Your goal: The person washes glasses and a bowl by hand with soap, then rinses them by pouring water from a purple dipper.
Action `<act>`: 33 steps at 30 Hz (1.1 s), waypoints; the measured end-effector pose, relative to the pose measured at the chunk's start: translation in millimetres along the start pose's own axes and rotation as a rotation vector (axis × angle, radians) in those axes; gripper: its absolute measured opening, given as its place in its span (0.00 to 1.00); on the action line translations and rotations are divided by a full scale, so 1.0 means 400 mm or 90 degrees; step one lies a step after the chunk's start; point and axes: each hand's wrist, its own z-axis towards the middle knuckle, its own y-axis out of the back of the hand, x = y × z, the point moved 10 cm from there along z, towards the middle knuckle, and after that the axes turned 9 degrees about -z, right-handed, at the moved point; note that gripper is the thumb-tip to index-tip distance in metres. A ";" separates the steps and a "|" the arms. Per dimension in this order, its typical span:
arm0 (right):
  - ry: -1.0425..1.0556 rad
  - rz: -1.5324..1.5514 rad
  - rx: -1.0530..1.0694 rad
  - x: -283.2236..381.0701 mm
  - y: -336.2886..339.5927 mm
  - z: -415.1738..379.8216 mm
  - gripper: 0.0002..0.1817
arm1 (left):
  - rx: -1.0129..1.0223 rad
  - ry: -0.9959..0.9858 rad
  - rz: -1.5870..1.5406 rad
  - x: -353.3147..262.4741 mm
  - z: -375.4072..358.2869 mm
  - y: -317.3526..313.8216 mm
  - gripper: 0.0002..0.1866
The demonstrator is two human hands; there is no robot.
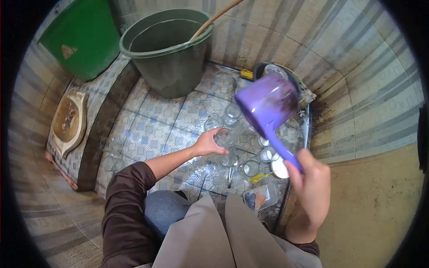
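Note:
My right hand (309,190) grips the handle of a purple water dipper (270,100), its bowl raised and tipped toward the left over the floor. Below and left of the bowl, my left hand (209,143) is wrapped round a clear drinking glass (225,138). More clear glasses (232,111) stand on the wet tiles just beyond that hand. Nearer to me are a glass jar (249,168), a white cup (280,168) and a yellow spoon (259,177). A clear plastic tub (260,197) with scrubbing pads in it sits by my feet.
A large dark green bucket (172,73) of water with a wooden stick (216,18) stands at the back. To the left are a green tub (76,40) and a squat toilet (70,123) on a raised tiled step. A black basin (258,71) lies against the back wall.

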 end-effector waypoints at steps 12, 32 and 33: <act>-0.322 0.712 0.107 -0.180 -0.225 0.113 0.14 | 0.190 0.470 -0.719 0.055 0.011 -0.185 0.32; 0.278 -0.400 0.193 0.586 -0.774 1.070 0.14 | -0.095 0.370 -0.853 0.113 0.033 0.452 0.34; 0.232 -0.333 0.245 0.588 -0.813 1.074 0.14 | -0.137 0.303 -0.838 0.130 0.051 0.483 0.35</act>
